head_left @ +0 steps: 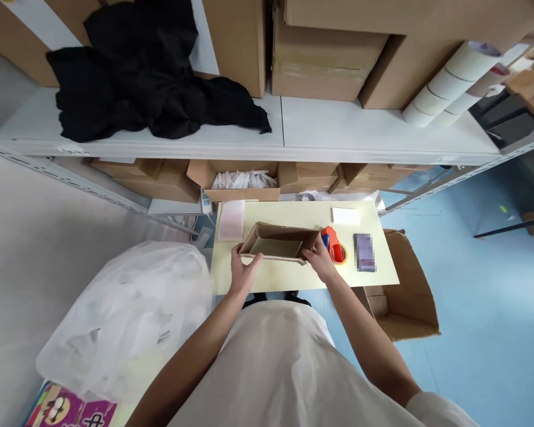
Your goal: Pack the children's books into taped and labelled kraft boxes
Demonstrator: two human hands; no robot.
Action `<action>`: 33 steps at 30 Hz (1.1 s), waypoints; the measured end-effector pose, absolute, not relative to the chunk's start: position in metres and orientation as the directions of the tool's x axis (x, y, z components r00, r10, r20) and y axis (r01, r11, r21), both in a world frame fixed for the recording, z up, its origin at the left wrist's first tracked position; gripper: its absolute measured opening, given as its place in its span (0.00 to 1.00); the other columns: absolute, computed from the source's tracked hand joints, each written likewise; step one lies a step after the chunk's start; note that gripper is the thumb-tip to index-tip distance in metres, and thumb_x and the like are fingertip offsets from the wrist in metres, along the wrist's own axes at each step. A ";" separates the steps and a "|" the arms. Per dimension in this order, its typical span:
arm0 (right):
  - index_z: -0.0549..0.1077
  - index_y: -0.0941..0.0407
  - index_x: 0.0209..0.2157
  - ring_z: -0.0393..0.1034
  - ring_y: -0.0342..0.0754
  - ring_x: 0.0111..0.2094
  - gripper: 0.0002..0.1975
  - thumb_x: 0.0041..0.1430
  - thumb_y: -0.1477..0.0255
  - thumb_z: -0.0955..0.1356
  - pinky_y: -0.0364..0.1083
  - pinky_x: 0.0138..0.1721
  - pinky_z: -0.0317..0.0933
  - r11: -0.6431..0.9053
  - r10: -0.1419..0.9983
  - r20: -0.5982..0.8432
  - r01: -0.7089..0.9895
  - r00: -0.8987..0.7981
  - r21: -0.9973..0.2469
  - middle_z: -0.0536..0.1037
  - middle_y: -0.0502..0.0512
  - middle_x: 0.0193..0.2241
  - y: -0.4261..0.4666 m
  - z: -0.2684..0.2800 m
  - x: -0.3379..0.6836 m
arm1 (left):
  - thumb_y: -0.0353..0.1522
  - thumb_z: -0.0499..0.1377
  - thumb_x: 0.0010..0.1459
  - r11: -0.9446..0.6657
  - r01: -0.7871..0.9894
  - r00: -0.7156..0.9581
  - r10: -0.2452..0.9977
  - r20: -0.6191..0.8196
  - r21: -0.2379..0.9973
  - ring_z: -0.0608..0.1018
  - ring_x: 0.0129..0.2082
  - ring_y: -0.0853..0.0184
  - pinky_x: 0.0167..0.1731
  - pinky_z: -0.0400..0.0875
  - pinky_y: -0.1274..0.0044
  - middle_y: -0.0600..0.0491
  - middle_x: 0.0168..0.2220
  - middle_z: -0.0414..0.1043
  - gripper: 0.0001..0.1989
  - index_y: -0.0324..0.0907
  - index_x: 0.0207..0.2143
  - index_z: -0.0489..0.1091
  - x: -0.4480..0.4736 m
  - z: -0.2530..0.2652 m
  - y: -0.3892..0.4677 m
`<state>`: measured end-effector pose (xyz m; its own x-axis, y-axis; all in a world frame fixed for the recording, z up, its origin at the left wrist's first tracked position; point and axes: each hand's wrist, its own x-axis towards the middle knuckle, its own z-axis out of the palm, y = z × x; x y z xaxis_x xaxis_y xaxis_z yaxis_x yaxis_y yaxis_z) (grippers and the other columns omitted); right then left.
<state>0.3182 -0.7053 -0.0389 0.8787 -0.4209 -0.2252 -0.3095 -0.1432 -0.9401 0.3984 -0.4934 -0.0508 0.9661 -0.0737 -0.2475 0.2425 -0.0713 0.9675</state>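
Note:
Between my hands is a small brown cardboard box (pixel 279 231), its walls standing and the pale tabletop visible through its middle. At its left end my left hand (pixel 244 270) grips the wall, thumb on the near edge. My right hand (pixel 318 259) grips the right end, with the thumb toward the inside. Close beside the right hand lies a red and blue tape dispenser (pixel 333 244) with a roll of tape. The small pale yellow table (pixel 293 279) is under the box.
A white slip (pixel 346 216), a blurred purple item (pixel 365 252) and a pinkish sheet (pixel 232 220) lie on the table. Behind stands a shelf (pixel 249 142) with cartons and black cloth (pixel 151 77). An open carton (pixel 404 290) sits right; a white plastic bag (pixel 133 314) bulges left.

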 end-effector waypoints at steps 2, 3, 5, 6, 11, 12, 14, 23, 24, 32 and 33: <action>0.68 0.54 0.43 0.69 0.48 0.31 0.16 0.50 0.72 0.61 0.46 0.30 0.64 -0.262 -0.439 -0.271 -0.410 0.857 -0.874 0.74 0.53 0.31 -0.717 -0.027 0.319 | 0.39 0.63 0.48 -0.115 0.257 0.960 -0.083 -0.267 0.960 0.75 0.44 0.62 0.43 0.70 0.71 0.48 0.44 0.70 0.24 0.42 0.46 0.62 0.400 -0.050 -0.489; 0.69 0.55 0.37 0.67 0.47 0.27 0.12 0.49 0.72 0.61 0.45 0.27 0.61 -0.351 -0.450 -0.276 -0.453 0.849 -0.820 0.72 0.51 0.26 -0.723 -0.021 0.317 | 0.40 0.62 0.48 -0.134 0.270 0.956 -0.082 -0.282 0.954 0.75 0.42 0.62 0.42 0.70 0.71 0.48 0.43 0.70 0.22 0.42 0.44 0.63 0.400 -0.050 -0.488; 0.69 0.54 0.31 0.63 0.46 0.23 0.08 0.50 0.72 0.60 0.44 0.24 0.57 -0.516 -0.470 -0.238 -0.483 0.850 -0.707 0.68 0.49 0.20 -0.735 -0.012 0.312 | 0.39 0.61 0.48 -0.180 0.288 0.948 -0.083 -0.307 0.940 0.75 0.38 0.63 0.39 0.70 0.71 0.48 0.41 0.71 0.19 0.41 0.41 0.64 0.399 -0.048 -0.489; 0.69 0.54 0.30 0.63 0.47 0.22 0.07 0.50 0.72 0.60 0.44 0.24 0.56 -0.572 -0.479 -0.205 -0.480 0.854 -0.665 0.67 0.49 0.20 -0.740 -0.009 0.309 | 0.37 0.60 0.48 -0.212 0.286 0.947 -0.088 -0.310 0.934 0.75 0.37 0.63 0.38 0.71 0.71 0.48 0.40 0.71 0.17 0.41 0.40 0.64 0.398 -0.048 -0.491; 0.69 0.55 0.41 0.69 0.48 0.29 0.14 0.52 0.70 0.62 0.46 0.32 0.63 -0.664 -0.489 -0.027 -0.392 0.872 -0.637 0.74 0.55 0.32 -0.749 -0.014 0.300 | 0.30 0.57 0.48 -0.386 0.128 0.974 -0.123 -0.189 0.914 0.75 0.38 0.63 0.35 0.71 0.71 0.47 0.42 0.71 0.16 0.42 0.42 0.63 0.388 -0.046 -0.509; 0.68 0.55 0.43 0.70 0.48 0.30 0.15 0.52 0.70 0.62 0.47 0.33 0.64 -0.658 -0.485 -0.024 -0.383 0.874 -0.648 0.74 0.55 0.33 -0.748 -0.017 0.300 | 0.29 0.56 0.48 -0.413 0.089 0.979 -0.129 -0.155 0.906 0.75 0.38 0.63 0.36 0.71 0.71 0.47 0.42 0.70 0.17 0.42 0.43 0.63 0.388 -0.045 -0.512; 0.65 0.55 0.46 0.71 0.48 0.31 0.17 0.53 0.69 0.64 0.47 0.34 0.64 -0.649 -0.475 -0.043 -0.383 0.879 -0.658 0.75 0.54 0.34 -0.748 -0.021 0.299 | 0.29 0.56 0.49 -0.472 0.033 0.981 -0.151 -0.117 0.881 0.75 0.38 0.63 0.39 0.71 0.69 0.46 0.43 0.70 0.18 0.41 0.45 0.62 0.390 -0.045 -0.514; 0.57 0.51 0.58 0.71 0.54 0.37 0.30 0.53 0.71 0.66 0.47 0.31 0.60 -0.946 -0.144 -0.232 -0.203 0.962 -0.254 0.73 0.60 0.44 -0.763 0.005 0.326 | 0.27 0.58 0.47 -0.595 -0.054 0.932 -0.319 -0.174 0.802 0.75 0.41 0.62 0.43 0.70 0.68 0.43 0.49 0.67 0.30 0.41 0.54 0.55 0.408 -0.043 -0.507; 0.54 0.51 0.60 0.71 0.55 0.38 0.34 0.52 0.70 0.67 0.47 0.32 0.60 -0.958 -0.121 -0.261 -0.182 0.958 -0.222 0.74 0.61 0.42 -0.766 0.009 0.331 | 0.28 0.58 0.47 -0.587 -0.070 0.926 -0.338 -0.165 0.806 0.75 0.41 0.63 0.43 0.70 0.68 0.43 0.50 0.66 0.32 0.41 0.55 0.54 0.408 -0.045 -0.507; 0.42 0.54 0.66 0.71 0.58 0.40 0.45 0.53 0.58 0.67 0.52 0.38 0.61 -0.903 -0.135 -0.174 -0.193 0.975 -0.383 0.73 0.66 0.46 -0.758 -0.001 0.345 | 0.33 0.60 0.49 -0.530 -0.281 0.841 -0.538 -0.061 0.800 0.73 0.47 0.59 0.51 0.67 0.65 0.42 0.55 0.59 0.36 0.44 0.60 0.54 0.408 -0.044 -0.499; 0.42 0.54 0.65 0.70 0.59 0.42 0.44 0.54 0.58 0.67 0.52 0.39 0.61 -0.895 -0.120 -0.159 -0.176 0.980 -0.410 0.71 0.66 0.49 -0.757 -0.004 0.344 | 0.34 0.61 0.48 -0.530 -0.306 0.831 -0.554 -0.049 0.791 0.70 0.52 0.57 0.53 0.64 0.64 0.41 0.56 0.58 0.36 0.43 0.60 0.55 0.409 -0.043 -0.498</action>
